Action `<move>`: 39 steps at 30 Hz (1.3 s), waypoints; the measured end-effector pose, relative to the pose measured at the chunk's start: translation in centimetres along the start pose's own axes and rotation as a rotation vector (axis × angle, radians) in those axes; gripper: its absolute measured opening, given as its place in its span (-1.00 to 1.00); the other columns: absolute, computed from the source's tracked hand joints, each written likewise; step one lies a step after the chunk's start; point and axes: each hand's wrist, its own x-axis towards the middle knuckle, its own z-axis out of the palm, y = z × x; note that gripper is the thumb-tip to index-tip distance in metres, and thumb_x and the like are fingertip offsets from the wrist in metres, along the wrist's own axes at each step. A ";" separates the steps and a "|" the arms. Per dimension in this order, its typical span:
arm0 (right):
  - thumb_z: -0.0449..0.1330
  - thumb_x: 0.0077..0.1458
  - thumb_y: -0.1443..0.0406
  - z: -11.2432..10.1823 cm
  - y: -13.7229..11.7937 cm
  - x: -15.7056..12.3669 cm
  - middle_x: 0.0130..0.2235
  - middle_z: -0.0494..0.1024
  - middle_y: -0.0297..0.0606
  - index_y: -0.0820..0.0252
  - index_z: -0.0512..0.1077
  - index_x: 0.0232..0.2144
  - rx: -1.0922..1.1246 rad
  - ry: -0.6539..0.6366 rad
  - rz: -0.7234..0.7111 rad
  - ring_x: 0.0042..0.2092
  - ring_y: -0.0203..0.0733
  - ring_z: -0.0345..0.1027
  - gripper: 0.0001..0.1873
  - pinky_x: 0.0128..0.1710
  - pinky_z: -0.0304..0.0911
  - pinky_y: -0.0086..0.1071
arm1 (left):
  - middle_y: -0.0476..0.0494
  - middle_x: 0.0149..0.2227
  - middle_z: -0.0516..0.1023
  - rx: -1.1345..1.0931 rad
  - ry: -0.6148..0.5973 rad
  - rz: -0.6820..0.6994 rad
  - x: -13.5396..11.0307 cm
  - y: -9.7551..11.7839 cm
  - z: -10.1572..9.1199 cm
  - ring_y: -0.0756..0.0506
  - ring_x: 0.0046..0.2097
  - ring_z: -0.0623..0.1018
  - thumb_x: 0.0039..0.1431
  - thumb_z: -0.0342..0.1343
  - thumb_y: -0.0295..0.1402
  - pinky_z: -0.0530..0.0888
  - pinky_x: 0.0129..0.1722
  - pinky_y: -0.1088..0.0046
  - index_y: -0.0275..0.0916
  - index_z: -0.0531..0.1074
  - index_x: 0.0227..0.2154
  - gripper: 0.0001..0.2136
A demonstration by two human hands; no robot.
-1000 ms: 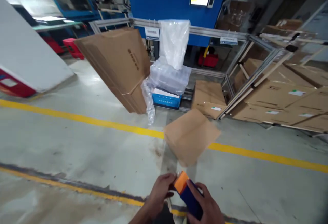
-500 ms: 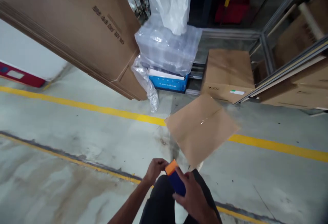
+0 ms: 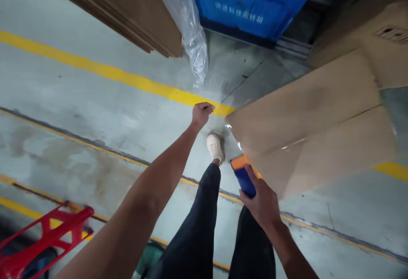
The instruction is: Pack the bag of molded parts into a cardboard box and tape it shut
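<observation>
My right hand (image 3: pixel 262 204) is closed around a blue tool with an orange end (image 3: pixel 242 176), held just in front of the near corner of a brown cardboard box (image 3: pixel 312 117) that lies on the floor. My left hand (image 3: pixel 201 113) is stretched forward with its fingers curled into a fist, just left of the box's corner; whatever it holds is hidden. Between the two hands, my white shoe (image 3: pixel 214 146) and dark trouser legs show below.
A stack of flat cardboard sheets (image 3: pixel 127 11) leans at the top left, with a clear plastic bag (image 3: pixel 194 36) hanging beside it. A blue crate (image 3: pixel 248 7) stands at the top. Yellow floor lines (image 3: pixel 111 72) cross the concrete. A red stool (image 3: pixel 47 232) sits at the bottom left.
The view has moved closer and tipped down toward the box. My left hand has left the tool and reached forward; the right hand still grips the tool.
</observation>
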 end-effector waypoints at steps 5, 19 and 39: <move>0.16 0.11 0.16 4.0 -2.1 5.5 -0.23 0.43 -0.29 -0.17 -0.04 0.30 -0.096 0.027 0.133 -0.26 -0.08 0.43 -0.24 -0.24 0.31 -0.24 | -0.02 -0.52 0.49 -0.005 -0.003 0.086 4.1 -3.6 0.5 -0.02 -0.41 0.43 0.00 0.11 -0.36 0.34 -0.34 0.46 -0.28 0.48 -0.56 -0.86; 0.17 0.09 0.07 5.4 -2.7 6.8 -0.21 0.43 -0.33 -0.17 0.00 0.29 -0.134 0.129 0.178 -0.28 -0.13 0.40 -0.24 -0.28 0.29 -0.29 | 0.00 -0.52 0.48 -0.005 0.015 0.242 6.9 -4.1 2.2 0.01 -0.43 0.40 0.08 0.11 -0.38 0.30 -0.38 0.48 -0.27 0.51 -0.54 -0.85; 0.14 0.11 0.08 4.3 -3.8 8.2 -0.24 0.44 -0.30 -0.11 0.02 0.29 -0.105 0.086 0.190 -0.32 -0.16 0.37 -0.27 -0.30 0.27 -0.31 | -0.05 -0.44 0.54 0.106 0.027 0.176 8.3 -4.9 3.8 -0.04 -0.35 0.46 0.09 0.09 -0.45 0.37 -0.26 0.44 -0.24 0.54 -0.51 -0.85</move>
